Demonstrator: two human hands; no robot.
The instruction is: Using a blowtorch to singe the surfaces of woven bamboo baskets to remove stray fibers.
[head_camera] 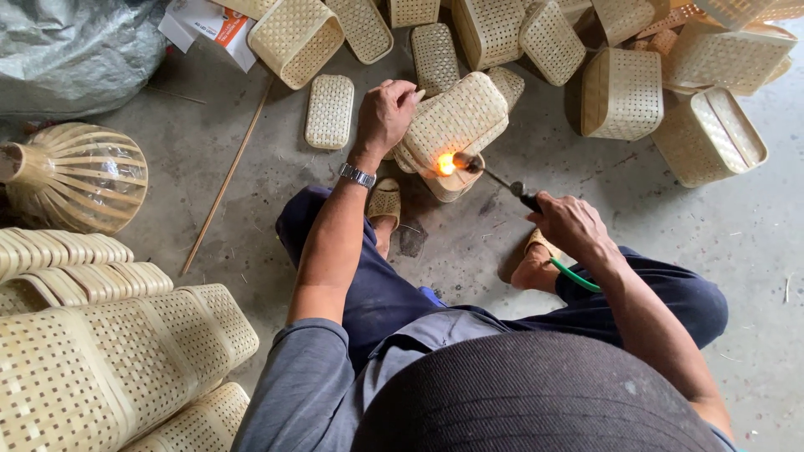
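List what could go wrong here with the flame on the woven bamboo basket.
Flame from the thin metal torch in the right hand could scorch or ignite the pale woven bamboo basket. The left hand grips that basket close to the flame. More bamboo baskets lie nearby, possibly catching sparks.

Woven basket (456, 125) on the floor (251, 167) between both feet (more baskets (624, 92) behind)

You're over a bare grey concrete floor (737, 226), stained and scuffed, w/ flat daylight and soft shadows. Woven bamboo baskets (624, 92) lie heaped along the top edge; more stack at bottom left (109, 368). A ribbed bamboo lamp frame (79, 176) sits at left, a grey plastic sheet (75, 50) top left, and 1 thin stick (226, 180) lies across the floor.
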